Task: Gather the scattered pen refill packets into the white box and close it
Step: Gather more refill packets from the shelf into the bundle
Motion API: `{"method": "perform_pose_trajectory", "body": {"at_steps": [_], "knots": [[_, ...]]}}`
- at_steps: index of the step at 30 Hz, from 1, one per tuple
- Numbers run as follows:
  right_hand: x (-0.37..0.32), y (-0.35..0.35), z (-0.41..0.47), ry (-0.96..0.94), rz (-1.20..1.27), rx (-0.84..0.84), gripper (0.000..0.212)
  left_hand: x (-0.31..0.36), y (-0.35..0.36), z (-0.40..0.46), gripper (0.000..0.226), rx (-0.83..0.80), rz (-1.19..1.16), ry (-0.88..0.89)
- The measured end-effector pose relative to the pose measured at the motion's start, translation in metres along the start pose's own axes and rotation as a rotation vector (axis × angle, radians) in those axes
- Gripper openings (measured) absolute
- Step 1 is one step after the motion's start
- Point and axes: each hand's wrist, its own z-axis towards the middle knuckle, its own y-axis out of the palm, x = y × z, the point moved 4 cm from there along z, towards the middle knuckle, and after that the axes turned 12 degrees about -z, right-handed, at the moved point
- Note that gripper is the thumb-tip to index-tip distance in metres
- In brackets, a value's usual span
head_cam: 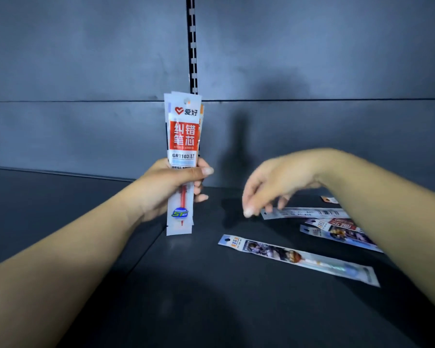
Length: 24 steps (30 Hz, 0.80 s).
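Note:
My left hand [171,187] grips an upright bundle of pen refill packets [182,136], white with a red label, its lower end just above the dark shelf. My right hand [274,187] hovers with fingers apart, fingertips right at the near end of a flat packet [307,212]. More packets lie on the shelf: one long packet [299,259] in front, and two overlapping packets [342,232] partly hidden under my right forearm. The corner of another packet [328,199] peeks out behind the forearm. No white box is in view.
The dark shelf surface [199,297] runs to a grey back panel [86,71]. A black slotted upright rail [192,43] stands behind the bundle. A seam in the shelf runs diagonally from below my left hand toward the front.

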Motion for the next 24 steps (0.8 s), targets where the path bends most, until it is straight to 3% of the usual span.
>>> {"method": "perform_pose_trajectory", "body": {"at_steps": [3,8,11,14,17,20,24], "knots": [[0.004,0.023,0.007,0.135,-0.238,-0.205,0.024,-0.004,-0.001,0.002,0.018,0.008,-0.018,-0.025],[-0.006,0.035,0.016,0.074,-0.228,-0.247,0.012,-0.004,0.000,0.003,0.020,0.020,-0.028,-0.027],[-0.007,0.033,0.015,0.034,-0.164,-0.236,0.016,-0.004,-0.001,0.003,0.018,0.035,-0.054,-0.033],[-0.008,0.011,0.008,-0.014,0.123,-0.028,0.018,-0.003,-0.002,0.003,0.018,0.063,-0.128,-0.020],[-0.010,-0.027,-0.005,-0.201,0.582,0.376,0.016,-0.003,0.002,0.002,0.026,0.052,-0.228,-0.038],[-0.012,-0.046,-0.014,-0.456,1.023,0.656,0.020,-0.004,0.015,-0.003,0.045,-0.113,-0.284,-0.103],[-0.022,-0.029,0.000,-0.437,0.955,0.736,0.018,-0.009,0.030,-0.010,0.052,-0.257,-0.280,-0.154]]}}
